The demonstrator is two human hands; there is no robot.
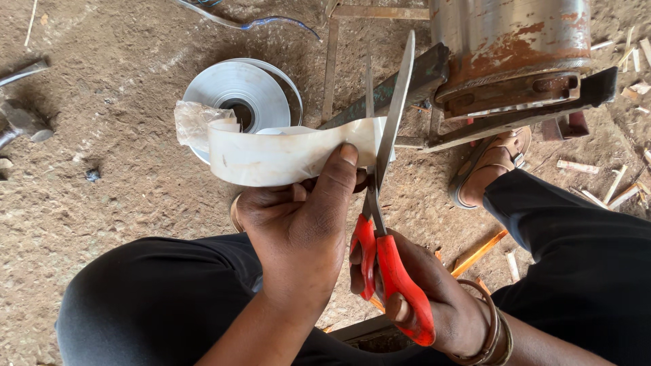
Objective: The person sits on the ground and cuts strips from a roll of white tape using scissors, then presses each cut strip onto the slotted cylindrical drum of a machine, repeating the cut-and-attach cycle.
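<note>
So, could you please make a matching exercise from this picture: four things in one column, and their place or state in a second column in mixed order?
Things:
1. strip
2. scissors
3. roll
4. hammer

Places or states:
A. lying on the ground at the far left edge
B. held in the left hand, thumb pressed on it
C. lying flat on the ground behind the strip
D. in the right hand, blades open around the strip's end

Pairs: 1-B, 2-D, 3-C, 4-A

Strip (285, 152) in left hand (298, 224), scissors (383, 203) at its right end; roll (237, 95) behind, hammer (20, 122) far left.
</note>
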